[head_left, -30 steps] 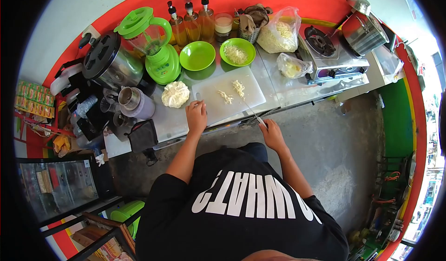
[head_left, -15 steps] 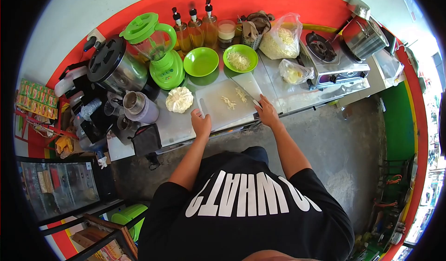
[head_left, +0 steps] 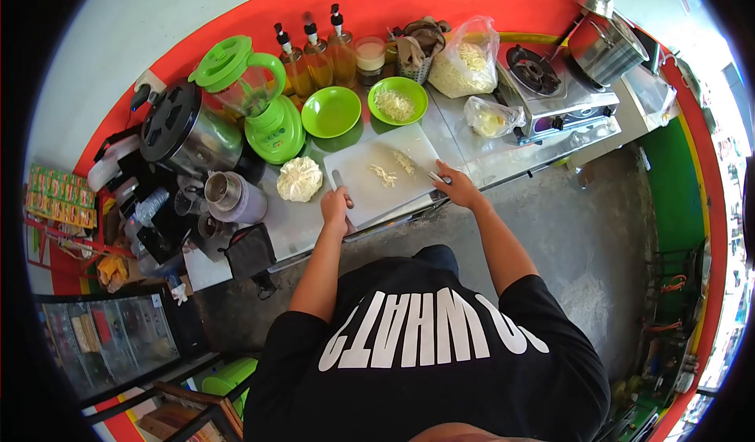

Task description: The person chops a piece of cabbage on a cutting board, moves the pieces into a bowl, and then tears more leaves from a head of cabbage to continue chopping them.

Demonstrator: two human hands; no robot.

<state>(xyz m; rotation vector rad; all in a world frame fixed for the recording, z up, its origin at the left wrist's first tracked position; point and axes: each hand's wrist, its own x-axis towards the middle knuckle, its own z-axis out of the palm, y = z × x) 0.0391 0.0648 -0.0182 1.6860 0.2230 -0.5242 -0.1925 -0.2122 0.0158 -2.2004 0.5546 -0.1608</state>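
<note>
A white cutting board (head_left: 362, 194) lies at the counter's front edge, with small piles of pale shredded cabbage (head_left: 384, 176) on it. At its left side, my left hand (head_left: 336, 208) is closed round the edge by the handle slot. My right hand (head_left: 458, 187) grips a knife (head_left: 436, 177) at the board's right edge; the blade points over the board towards the shreds. Fingers of that hand also appear to touch the board. Left of the board sits a cut cabbage (head_left: 300, 179). Behind it are an empty green bowl (head_left: 332, 113) and a green bowl (head_left: 425, 102) holding shredded cabbage.
A green blender (head_left: 274, 131) and a large lidded pot (head_left: 185, 127) stand at the left, near a lilac flask (head_left: 240, 200). Pump bottles (head_left: 317, 58) line the wall. Bags of cabbage (head_left: 464, 72) and a gas stove (head_left: 562, 104) are on the right.
The view has shifted slightly left. My right hand has moved a little to the right and now rests against the board's edge, the knife still in it. My left hand keeps hold of the board.
</note>
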